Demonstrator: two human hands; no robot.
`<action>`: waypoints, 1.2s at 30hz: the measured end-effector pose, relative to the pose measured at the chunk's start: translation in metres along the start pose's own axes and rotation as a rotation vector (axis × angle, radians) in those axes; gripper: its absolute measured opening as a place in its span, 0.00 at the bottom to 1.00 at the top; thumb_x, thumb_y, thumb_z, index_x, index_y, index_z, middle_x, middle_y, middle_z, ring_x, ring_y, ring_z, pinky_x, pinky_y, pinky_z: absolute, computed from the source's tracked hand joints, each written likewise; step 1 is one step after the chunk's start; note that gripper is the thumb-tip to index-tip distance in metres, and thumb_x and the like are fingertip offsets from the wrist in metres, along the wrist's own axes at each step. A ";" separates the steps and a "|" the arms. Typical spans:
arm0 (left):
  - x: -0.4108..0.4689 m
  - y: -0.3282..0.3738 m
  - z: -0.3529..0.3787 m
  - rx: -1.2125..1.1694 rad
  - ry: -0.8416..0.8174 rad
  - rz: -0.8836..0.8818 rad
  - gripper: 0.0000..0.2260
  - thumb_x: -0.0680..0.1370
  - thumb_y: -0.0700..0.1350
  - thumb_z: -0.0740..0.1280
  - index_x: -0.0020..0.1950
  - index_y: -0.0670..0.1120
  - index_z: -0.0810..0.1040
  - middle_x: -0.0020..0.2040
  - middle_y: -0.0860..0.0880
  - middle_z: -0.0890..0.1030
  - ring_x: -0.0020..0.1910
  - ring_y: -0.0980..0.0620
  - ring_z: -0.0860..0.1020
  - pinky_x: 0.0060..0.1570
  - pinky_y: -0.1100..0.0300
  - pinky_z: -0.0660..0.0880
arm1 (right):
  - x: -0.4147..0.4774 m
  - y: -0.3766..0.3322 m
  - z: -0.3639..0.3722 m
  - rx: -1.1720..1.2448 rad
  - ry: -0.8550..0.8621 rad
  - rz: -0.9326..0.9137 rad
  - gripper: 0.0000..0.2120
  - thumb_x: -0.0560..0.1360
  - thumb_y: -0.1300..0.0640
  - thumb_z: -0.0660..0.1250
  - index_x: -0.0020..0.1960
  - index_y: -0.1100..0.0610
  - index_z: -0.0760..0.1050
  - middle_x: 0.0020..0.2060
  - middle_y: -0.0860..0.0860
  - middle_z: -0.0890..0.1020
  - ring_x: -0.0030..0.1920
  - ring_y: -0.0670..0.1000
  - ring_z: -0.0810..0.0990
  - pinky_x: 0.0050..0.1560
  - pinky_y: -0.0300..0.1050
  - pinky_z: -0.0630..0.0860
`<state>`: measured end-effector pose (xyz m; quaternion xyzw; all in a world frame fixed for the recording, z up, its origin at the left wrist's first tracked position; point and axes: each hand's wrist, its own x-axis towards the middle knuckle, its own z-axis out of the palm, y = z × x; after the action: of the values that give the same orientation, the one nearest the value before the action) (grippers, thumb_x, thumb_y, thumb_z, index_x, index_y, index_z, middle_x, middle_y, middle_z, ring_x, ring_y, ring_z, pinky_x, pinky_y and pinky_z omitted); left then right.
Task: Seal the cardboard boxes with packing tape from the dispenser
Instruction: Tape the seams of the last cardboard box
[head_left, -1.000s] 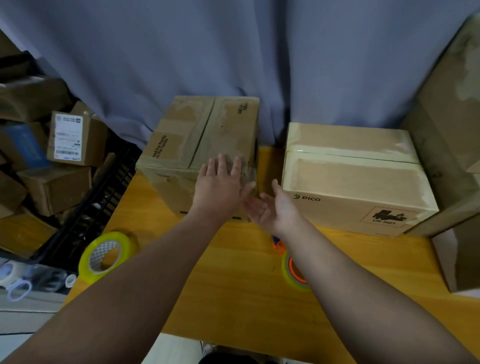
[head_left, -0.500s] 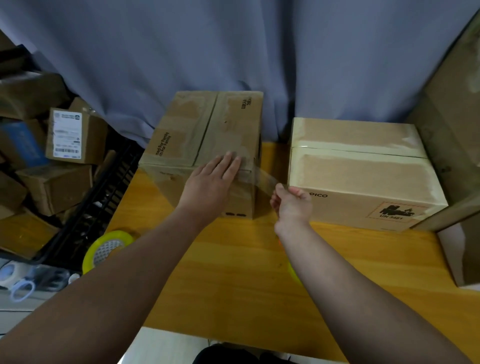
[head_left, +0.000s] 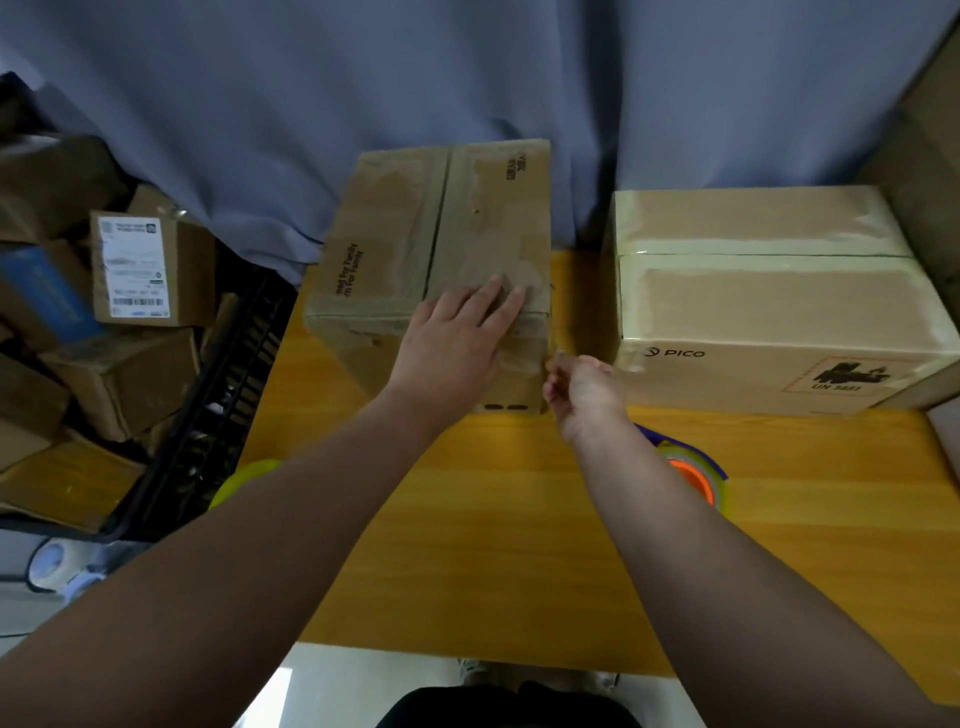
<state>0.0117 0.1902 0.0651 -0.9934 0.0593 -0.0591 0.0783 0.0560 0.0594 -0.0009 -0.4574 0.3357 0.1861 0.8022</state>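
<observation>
Reading off the print first: the right box (head_left: 753, 291) said "PICO" on its near side, and further right on that side there was a red-bordered sticker with "UN 3481" under a black pictogram. The left box (head_left: 395, 234) had two lines on its top flap, cut off at the start, both ending in "For Family". It also had a short bit of print up by the far right corner that I couldn't read. Off to the left, in a pile of cartons, the labelled box (head_left: 156, 270) wore a white shipping label with a barcode, text too small to make out.

Both boxes sat at the back of the wooden table (head_left: 467, 545), up against a blue-grey curtain (head_left: 467, 78), with a gap between them. The right one had shiny tape across its top and edges.

The left hand (head_left: 457, 343) lay palm down over the near top edge of the left box, fingers straight and close together, pressing on the top by the right corner. The right hand (head_left: 582, 384) was at that box's near right corner, wrist bent, fingers curled in and bunched with the thumb. I couldn't tell if any tape was pinched between them.

The tape dispenser (head_left: 696, 478), with its orange core and a blue bit, sat on the table just behind the right forearm, half hidden. A yellow roll (head_left: 244, 475) peeked out at the table's left edge by the left forearm.
</observation>
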 end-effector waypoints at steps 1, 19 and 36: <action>0.000 0.000 0.001 0.006 0.003 0.005 0.28 0.81 0.51 0.57 0.78 0.52 0.51 0.77 0.49 0.58 0.72 0.47 0.61 0.67 0.50 0.60 | -0.001 0.002 0.001 -0.014 0.010 -0.017 0.10 0.75 0.66 0.67 0.52 0.57 0.68 0.32 0.54 0.78 0.28 0.47 0.74 0.27 0.37 0.71; 0.000 -0.004 0.005 0.002 0.028 0.054 0.30 0.81 0.53 0.56 0.79 0.51 0.46 0.78 0.50 0.55 0.73 0.48 0.59 0.68 0.51 0.59 | 0.005 0.015 -0.041 -0.972 -0.449 -0.730 0.31 0.78 0.74 0.52 0.76 0.52 0.58 0.73 0.50 0.65 0.74 0.45 0.61 0.70 0.32 0.57; 0.008 -0.024 0.005 -0.104 0.012 0.176 0.29 0.81 0.51 0.59 0.78 0.46 0.50 0.78 0.50 0.55 0.77 0.52 0.53 0.73 0.60 0.42 | 0.019 -0.042 0.003 -1.569 -0.459 -1.270 0.44 0.65 0.52 0.79 0.73 0.49 0.59 0.78 0.47 0.42 0.74 0.54 0.61 0.68 0.48 0.68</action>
<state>0.0224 0.2132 0.0644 -0.9867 0.1497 -0.0548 0.0313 0.0956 0.0401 0.0120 -0.8980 -0.3442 -0.0222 0.2734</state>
